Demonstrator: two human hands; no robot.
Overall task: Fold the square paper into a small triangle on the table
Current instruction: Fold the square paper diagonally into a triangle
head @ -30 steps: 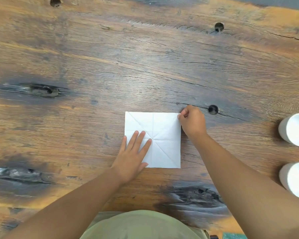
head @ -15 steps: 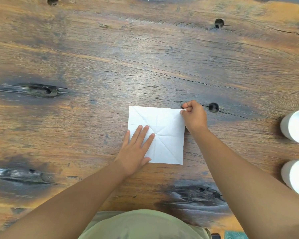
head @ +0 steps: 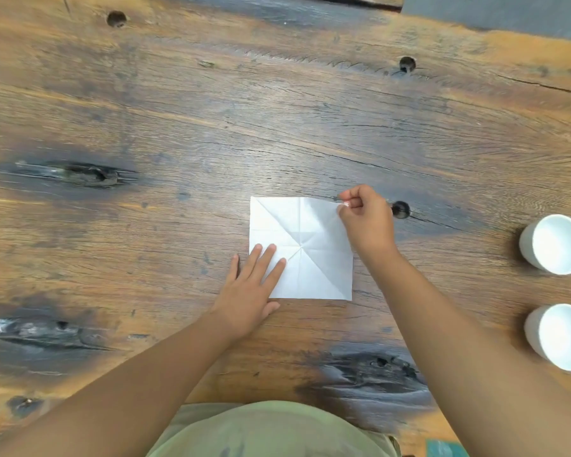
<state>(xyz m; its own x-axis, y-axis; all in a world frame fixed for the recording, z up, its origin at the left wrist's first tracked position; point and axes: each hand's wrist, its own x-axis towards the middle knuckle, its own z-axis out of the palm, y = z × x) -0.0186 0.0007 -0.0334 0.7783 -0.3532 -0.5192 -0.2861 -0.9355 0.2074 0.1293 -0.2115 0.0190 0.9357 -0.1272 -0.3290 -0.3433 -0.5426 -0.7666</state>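
Left hand (head: 249, 286) lies flat, fingers spread, pressing the near-left part of the paper (head: 305, 249) to the table (head: 277, 127). Right hand (head: 365, 219) is curled, thumb and forefinger pinching the paper's far-right corner, which I see raised slightly off the wood. The paper sits unfolded mid-table, a white square with creases crossing at its centre. Both forearms reach in from the near edge. A dark knot hole (head: 400, 209) lies just beyond the right hand. Two white cups (head: 554, 244) stand well apart at the right, clear of the paper.
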